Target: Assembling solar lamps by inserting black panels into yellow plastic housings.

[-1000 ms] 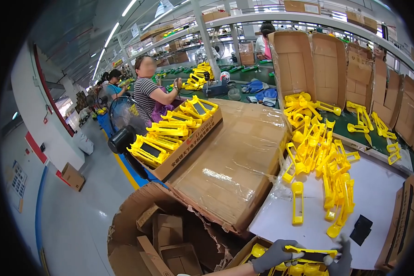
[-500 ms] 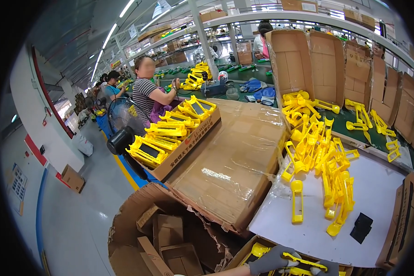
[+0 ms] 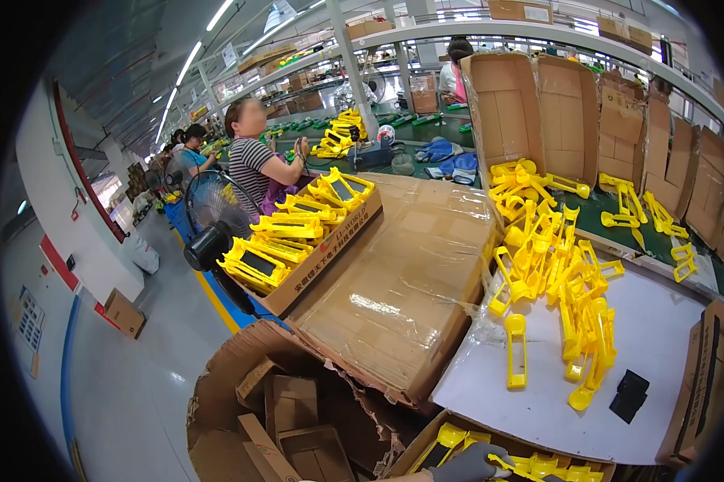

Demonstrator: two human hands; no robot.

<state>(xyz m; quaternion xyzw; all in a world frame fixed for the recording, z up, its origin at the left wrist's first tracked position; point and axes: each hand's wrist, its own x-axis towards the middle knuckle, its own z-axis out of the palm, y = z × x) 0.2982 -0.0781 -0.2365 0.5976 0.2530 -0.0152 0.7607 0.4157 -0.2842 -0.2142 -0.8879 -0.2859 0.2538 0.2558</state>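
My left hand (image 3: pixel 468 464), in a grey glove, is at the lower edge over an open cardboard box (image 3: pixel 426 438). Its fingers close on the end of a yellow plastic frame (image 3: pixel 503 463). Of my right hand (image 3: pixel 552 479), only a grey sliver shows at the bottom edge, and its fingers are hidden. Inside the box lie several yellow frames (image 3: pixel 452 436), one with a dark panel in it. On the white tabletop (image 3: pixel 482 402) beyond, a single yellow frame (image 3: pixel 516 351) lies apart from a heap of similar frames (image 3: pixel 591 321). Black flat pieces (image 3: pixel 629 395) rest to the right.
A large taped carton (image 3: pixel 394 281) stands ahead, with a box of panelled yellow frames (image 3: pixel 330 261) on its left. At lower left, a torn carton (image 3: pixel 217 402) holds cardboard scraps. A fan (image 3: pixel 209 241) and a co-worker in a striped top (image 3: pixel 253 169) are beyond. Cardboard dividers (image 3: pixel 571 120) line the right.
My hands have moved lower with the yellow frame, and the right has almost left the picture. More of the box's frames now show. The co-worker's raised hand has shifted slightly.
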